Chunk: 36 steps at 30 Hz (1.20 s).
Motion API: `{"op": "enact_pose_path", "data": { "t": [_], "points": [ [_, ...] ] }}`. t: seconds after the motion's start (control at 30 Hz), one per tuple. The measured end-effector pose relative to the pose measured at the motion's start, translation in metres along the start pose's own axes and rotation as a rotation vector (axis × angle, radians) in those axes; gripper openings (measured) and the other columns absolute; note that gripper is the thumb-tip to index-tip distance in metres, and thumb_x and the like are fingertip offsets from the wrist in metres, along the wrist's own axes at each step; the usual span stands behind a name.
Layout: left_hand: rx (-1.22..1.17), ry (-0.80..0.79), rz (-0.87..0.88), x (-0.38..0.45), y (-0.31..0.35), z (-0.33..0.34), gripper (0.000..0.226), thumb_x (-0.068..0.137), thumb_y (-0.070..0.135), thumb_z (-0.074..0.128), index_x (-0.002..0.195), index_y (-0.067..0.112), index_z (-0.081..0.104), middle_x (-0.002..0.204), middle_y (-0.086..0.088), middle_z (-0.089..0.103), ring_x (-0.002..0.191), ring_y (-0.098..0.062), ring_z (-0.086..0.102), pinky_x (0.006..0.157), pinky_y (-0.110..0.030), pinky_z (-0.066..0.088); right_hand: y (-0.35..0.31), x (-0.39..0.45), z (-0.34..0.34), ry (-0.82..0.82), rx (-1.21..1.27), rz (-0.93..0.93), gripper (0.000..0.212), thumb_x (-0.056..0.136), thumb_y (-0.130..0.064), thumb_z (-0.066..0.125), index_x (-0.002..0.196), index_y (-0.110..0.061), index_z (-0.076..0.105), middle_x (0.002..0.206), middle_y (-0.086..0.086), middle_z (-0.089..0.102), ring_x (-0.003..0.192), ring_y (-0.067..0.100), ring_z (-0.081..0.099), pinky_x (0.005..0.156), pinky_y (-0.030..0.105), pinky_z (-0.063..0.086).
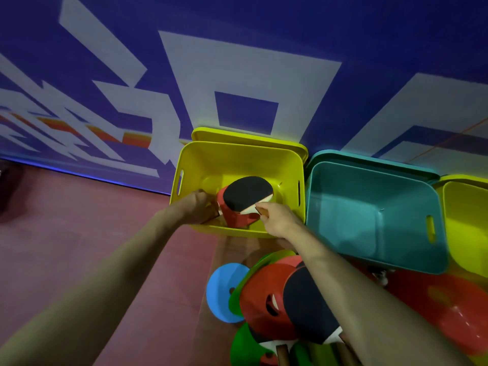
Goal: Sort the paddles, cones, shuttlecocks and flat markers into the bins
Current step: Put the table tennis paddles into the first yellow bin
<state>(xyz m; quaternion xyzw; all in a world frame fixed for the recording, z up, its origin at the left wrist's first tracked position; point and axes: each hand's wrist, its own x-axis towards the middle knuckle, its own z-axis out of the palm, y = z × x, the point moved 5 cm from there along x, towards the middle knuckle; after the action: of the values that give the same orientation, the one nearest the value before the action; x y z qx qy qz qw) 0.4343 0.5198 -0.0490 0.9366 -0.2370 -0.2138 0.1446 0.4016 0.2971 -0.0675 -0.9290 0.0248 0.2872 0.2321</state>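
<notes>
Both hands inside yellow bin (200,157): right hand (277,220) pinching black-faced paddle (247,192) handle, blade pointing away; left hand (196,207) curled around red-faced paddle (233,216) handle.

Two bare forearms, no sleeves in view, left grip (196,207), right grip (280,220)

No legible text, label, brand or number in view. Blue wall (264,35) across the upper frame carries large white block shapes (250,83) that look like parts of oversized characters, cropped and skewed; cannot be read. Orange-red stripe (132,140) at centre left, no wording. Yellow bin (211,159), teal bin (412,207), paddles (247,194): no markings visible.
</notes>
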Motion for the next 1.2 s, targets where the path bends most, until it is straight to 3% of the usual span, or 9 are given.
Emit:
{"op": "enact_pose_path", "data": {
  "t": [0.07, 0.2, 0.3, 0.47, 0.63, 0.87, 1.03, 1.13, 1.2],
  "points": [
    [-0.09, 0.051, -0.025, -0.01, 0.006, -0.009, 0.018, 0.092, 0.022, 0.064, 0.105, 0.012, 0.072, 0.107, -0.012, 0.067, 0.103, -0.027, 0.061, 0.087, -0.032, 0.05, 0.002, 0.001, -0.005, 0.009, -0.031, 0.015, 0.042, 0.096, -0.015, 0.055, 0.133, -0.032, 0.06, 0.136, 0.003, 0.061, 0.121, 0.028, 0.058, 0.098, 0.032, 0.049],
    [-0.312, 0.322, 0.022, -0.053, 0.061, -0.031, 0.022, 0.093, 0.008, 0.059, 0.107, 0.021, 0.069, 0.107, 0.005, 0.058, 0.089, -0.006, 0.056, 0.081, -0.02, 0.043, -0.001, -0.033, -0.037, 0.18, 0.032, -0.105, 0.035, 0.096, -0.013, 0.052, 0.125, -0.025, 0.066, 0.129, 0.006, 0.061, 0.118, 0.024, 0.058, 0.102, 0.03, 0.042],
    [-0.38, 0.453, 0.078, -0.087, 0.106, -0.015, 0.024, 0.089, 0.012, 0.051, 0.104, 0.021, 0.067, 0.101, 0.009, 0.055, 0.088, -0.004, 0.051, 0.076, -0.019, 0.041, 0.022, -0.093, -0.067, 0.367, 0.162, -0.196, 0.032, 0.097, -0.012, 0.049, 0.117, -0.026, 0.069, 0.113, -0.003, 0.062, 0.099, 0.009, 0.057, 0.092, 0.026, 0.043],
    [-0.494, 0.368, 0.082, -0.119, 0.178, 0.068, 0.024, 0.083, 0.02, 0.049, 0.1, 0.021, 0.066, 0.094, 0.009, 0.055, 0.082, -0.01, 0.058, 0.075, -0.025, 0.046, 0.138, -0.208, -0.067, 0.55, 0.226, -0.067, 0.029, 0.093, -0.006, 0.055, 0.109, -0.024, 0.072, 0.106, -0.009, 0.065, 0.096, 0.001, 0.058, 0.09, 0.02, 0.044],
    [-0.549, 0.215, 0.104, -0.136, 0.249, 0.139, 0.027, 0.086, 0.021, 0.048, 0.11, 0.027, 0.06, 0.098, 0.013, 0.052, 0.086, -0.006, 0.058, 0.081, -0.019, 0.044, 0.249, -0.289, -0.022, 0.51, 0.163, 0.096, 0.032, 0.089, 0.001, 0.061, 0.111, -0.02, 0.07, 0.106, -0.001, 0.067, 0.099, 0.021, 0.064, 0.087, 0.029, 0.047],
    [-0.36, 0.051, 0.052, -0.131, 0.334, 0.189, 0.04, 0.089, 0.035, 0.046, 0.128, 0.042, 0.039, 0.103, 0.001, 0.061, 0.09, -0.026, 0.065, 0.073, -0.039, 0.053, 0.283, -0.32, 0.009, 0.474, 0.338, 0.077, 0.03, 0.094, -0.011, 0.059, 0.114, -0.032, 0.067, 0.108, -0.009, 0.063, 0.096, 0.01, 0.065, 0.085, 0.034, 0.054],
    [-0.22, -0.005, -0.126, -0.112, 0.378, 0.22, 0.055, 0.089, 0.054, 0.03, 0.138, 0.033, 0.04, 0.106, -0.011, 0.063, 0.099, -0.032, 0.062, 0.08, -0.039, 0.048, 0.286, -0.337, 0.005, 0.387, 0.403, -0.015, 0.025, 0.1, -0.021, 0.053, 0.118, -0.036, 0.064, 0.114, -0.02, 0.056, 0.103, -0.001, 0.058, 0.087, 0.026, 0.052],
    [-0.257, 0.005, -0.278, -0.098, 0.39, 0.239, 0.047, 0.095, 0.047, 0.045, 0.136, 0.024, 0.046, 0.111, -0.013, 0.059, 0.101, -0.036, 0.058, 0.081, -0.039, 0.05, 0.301, -0.353, 0.0, 0.379, 0.401, -0.078, 0.025, 0.098, -0.017, 0.056, 0.115, -0.031, 0.067, 0.114, -0.024, 0.056, 0.105, -0.003, 0.057, 0.09, 0.021, 0.05],
    [-0.308, 0.028, -0.496, -0.095, 0.389, 0.251, 0.051, 0.088, 0.051, 0.052, 0.132, 0.024, 0.05, 0.116, -0.009, 0.06, 0.103, -0.032, 0.059, 0.081, -0.035, 0.051, 0.317, -0.362, -0.004, 0.381, 0.382, -0.105, 0.026, 0.096, -0.014, 0.057, 0.113, -0.031, 0.067, 0.112, -0.027, 0.055, 0.105, -0.005, 0.055, 0.09, 0.02, 0.049]
  ]
}}
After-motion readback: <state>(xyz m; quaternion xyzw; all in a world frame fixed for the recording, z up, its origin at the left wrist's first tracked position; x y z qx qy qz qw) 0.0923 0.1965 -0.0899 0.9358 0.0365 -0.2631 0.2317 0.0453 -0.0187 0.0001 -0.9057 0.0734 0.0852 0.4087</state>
